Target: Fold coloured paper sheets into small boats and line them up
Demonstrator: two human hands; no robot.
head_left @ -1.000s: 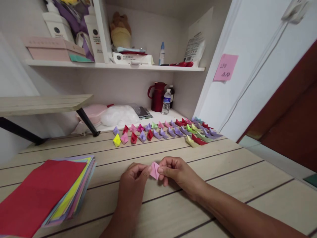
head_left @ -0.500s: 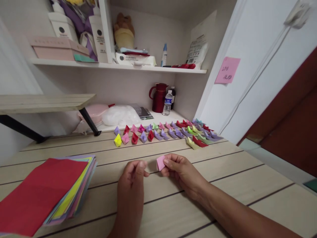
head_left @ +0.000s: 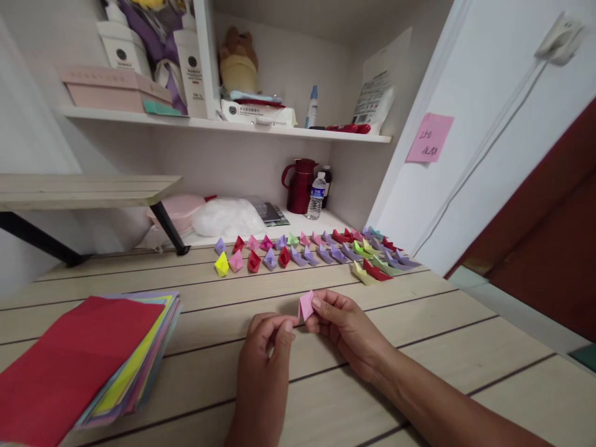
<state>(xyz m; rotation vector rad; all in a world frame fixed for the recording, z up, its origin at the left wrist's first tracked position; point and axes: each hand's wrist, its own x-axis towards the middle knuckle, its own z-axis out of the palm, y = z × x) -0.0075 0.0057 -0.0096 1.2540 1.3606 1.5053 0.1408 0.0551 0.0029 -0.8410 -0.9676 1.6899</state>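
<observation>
Fingers of the right hand (head_left: 347, 323): thumb and forefinger pinched together, only the paper's thickness between them, with the remaining fingers curled beneath.

Item held: one pink folded paper (head_left: 306, 304), small, its right side in that pinch, its body projecting left of the fingertips, above the tabletop (head_left: 410, 379). Layers slightly parted along its left edge.

Fingers of the left hand (head_left: 265, 366): loosely curled, thumb close along the forefinger, forefinger tip reaching the paper's lower left edge; contact or grip there cannot be told.

Beyond both sets of fingers: paper boats in rows, purple, red, pink, green and yellow. Nearest row includes one bright yellow boat (head_left: 222, 264), ahead and to the left of the fingers, and one pale yellow boat (head_left: 363, 274), ahead and to the right.

Well left of the left fingers: one stack of coloured paper (head_left: 139, 372), red sheet uppermost, yellow and other colours fanned out at its right edge.

Farther beyond the fingers, behind the boats: one dark red jug (head_left: 300, 186), upright; one clear water bottle (head_left: 316, 197), upright, just beside it.
</observation>
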